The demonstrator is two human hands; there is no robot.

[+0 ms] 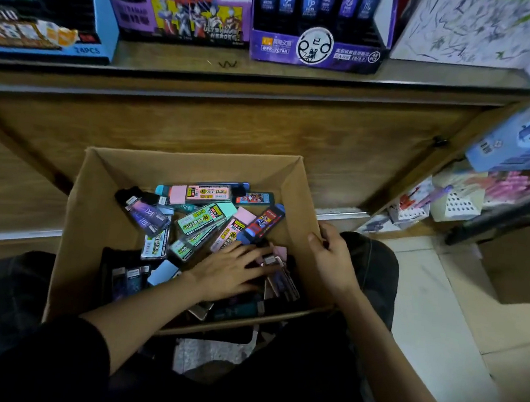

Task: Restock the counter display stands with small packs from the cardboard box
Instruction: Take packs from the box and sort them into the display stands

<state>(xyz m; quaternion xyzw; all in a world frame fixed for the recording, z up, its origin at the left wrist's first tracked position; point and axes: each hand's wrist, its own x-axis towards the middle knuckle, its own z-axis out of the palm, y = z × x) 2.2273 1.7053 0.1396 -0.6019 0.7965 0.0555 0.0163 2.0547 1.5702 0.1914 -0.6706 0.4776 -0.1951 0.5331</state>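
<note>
Packs [206, 219] slim, pastel; box [95, 218] brown

Cardboard box [95, 218] open-topped; counter [231, 127] behind blocks

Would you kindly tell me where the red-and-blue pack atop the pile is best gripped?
Probably across its long edges near the far end, coming from above: the red-and-blue pack lies slanted on top of the other packs in the cardboard box, its far end uncovered and both edges exposed.

Brown cardboard box [95, 218]; pink, mint, purple packs [206, 219].
</note>
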